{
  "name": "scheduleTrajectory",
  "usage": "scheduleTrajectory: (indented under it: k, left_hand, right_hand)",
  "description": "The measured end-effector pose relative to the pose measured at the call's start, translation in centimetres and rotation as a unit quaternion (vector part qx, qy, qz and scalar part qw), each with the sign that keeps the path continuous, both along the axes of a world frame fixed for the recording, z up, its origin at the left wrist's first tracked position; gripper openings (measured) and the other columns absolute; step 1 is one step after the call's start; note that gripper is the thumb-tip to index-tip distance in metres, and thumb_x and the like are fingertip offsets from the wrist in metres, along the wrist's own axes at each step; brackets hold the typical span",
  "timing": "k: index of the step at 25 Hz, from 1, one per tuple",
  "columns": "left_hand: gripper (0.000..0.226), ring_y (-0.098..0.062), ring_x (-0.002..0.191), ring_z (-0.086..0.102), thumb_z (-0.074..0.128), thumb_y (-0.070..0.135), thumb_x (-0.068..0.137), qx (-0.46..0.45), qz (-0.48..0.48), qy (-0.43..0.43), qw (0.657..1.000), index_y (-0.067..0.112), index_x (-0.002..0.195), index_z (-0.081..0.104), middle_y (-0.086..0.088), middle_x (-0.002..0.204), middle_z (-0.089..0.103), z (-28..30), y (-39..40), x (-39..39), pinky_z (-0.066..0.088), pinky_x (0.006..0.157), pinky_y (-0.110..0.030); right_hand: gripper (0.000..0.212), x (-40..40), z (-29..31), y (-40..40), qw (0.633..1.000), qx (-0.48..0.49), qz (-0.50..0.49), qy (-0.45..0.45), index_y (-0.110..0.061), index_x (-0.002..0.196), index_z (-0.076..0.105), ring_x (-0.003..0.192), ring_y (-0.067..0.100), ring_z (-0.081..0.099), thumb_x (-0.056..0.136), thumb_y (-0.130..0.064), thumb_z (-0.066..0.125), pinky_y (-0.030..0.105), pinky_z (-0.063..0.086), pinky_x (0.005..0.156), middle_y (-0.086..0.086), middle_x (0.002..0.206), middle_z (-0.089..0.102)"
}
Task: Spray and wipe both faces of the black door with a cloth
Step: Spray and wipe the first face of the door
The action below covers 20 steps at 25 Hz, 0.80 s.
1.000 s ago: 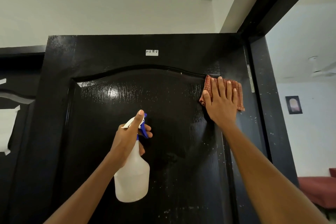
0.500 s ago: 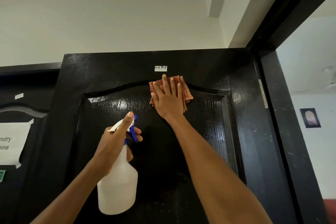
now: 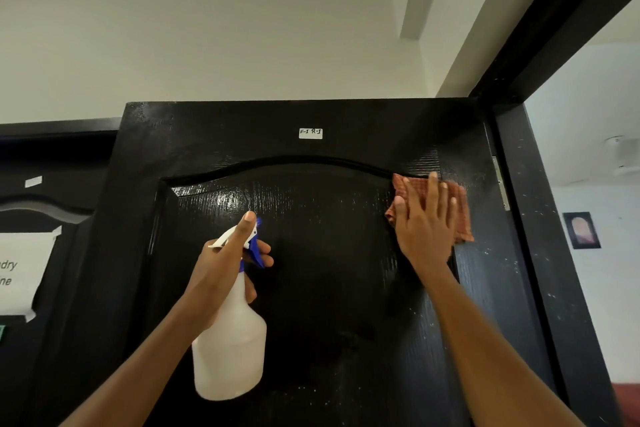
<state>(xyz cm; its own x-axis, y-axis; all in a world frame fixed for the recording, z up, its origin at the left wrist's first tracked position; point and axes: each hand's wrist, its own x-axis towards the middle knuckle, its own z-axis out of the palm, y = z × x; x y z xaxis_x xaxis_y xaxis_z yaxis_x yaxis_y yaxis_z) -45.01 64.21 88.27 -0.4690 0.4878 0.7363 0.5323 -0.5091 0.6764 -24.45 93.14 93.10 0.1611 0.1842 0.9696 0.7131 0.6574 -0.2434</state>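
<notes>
The paper sign [image 3: 24, 270] on the far left is chopped by the frame edge, so only "dry" and "ne" can be read. The right hand [image 3: 424, 229] is a bit motion-blurred and covers most of the cloth [image 3: 462, 208]. The door [image 3: 329, 288] runs off the bottom, and the framed picture [image 3: 581, 229] is too fuzzy to make out.

I have 1 view only, from the head camera, so no second view overlaps with it. It sits close to the black door [image 3: 329, 288], within arm's reach, and tilts upward: the door's top edge crosses mid-frame with wall and ceiling [image 3: 242, 10] above. Both forearms enter from the bottom edge; the door frame [image 3: 540, 253] runs down the right side.
</notes>
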Motion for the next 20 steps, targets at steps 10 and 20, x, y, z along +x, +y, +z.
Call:
scheduleTrajectory:
  k: [10,20]
  left_hand:
    - [0.065,-0.021,0.048,0.062,0.044,0.062,0.089,-0.003,0.034,0.009,0.999,0.003,0.095,0.07,-0.016,0.085,0.075,0.8,-4.9,-6.9,0.05,0.049,-0.032]
    - [0.06,-0.017,0.065,0.071,0.044,0.06,0.093,0.022,0.043,0.042,0.998,0.007,0.104,0.069,-0.01,0.086,0.076,3.7,-6.9,-12.2,0.049,0.069,-0.039]
  right_hand:
    - [0.071,-10.8,3.3,-5.8,0.983,-0.113,0.04,0.137,-0.005,0.16,0.017,0.154,0.046,0.001,0.107,-0.05,0.025,0.064,0.001,0.122,0.022,0.168,0.01]
    - [0.069,-24.5,5.9,-14.0,0.999,-0.01,0.052,0.006,-0.009,0.161,0.018,0.155,0.041,0.005,0.107,-0.052,0.019,0.06,0.001,0.124,0.018,0.169,0.011]
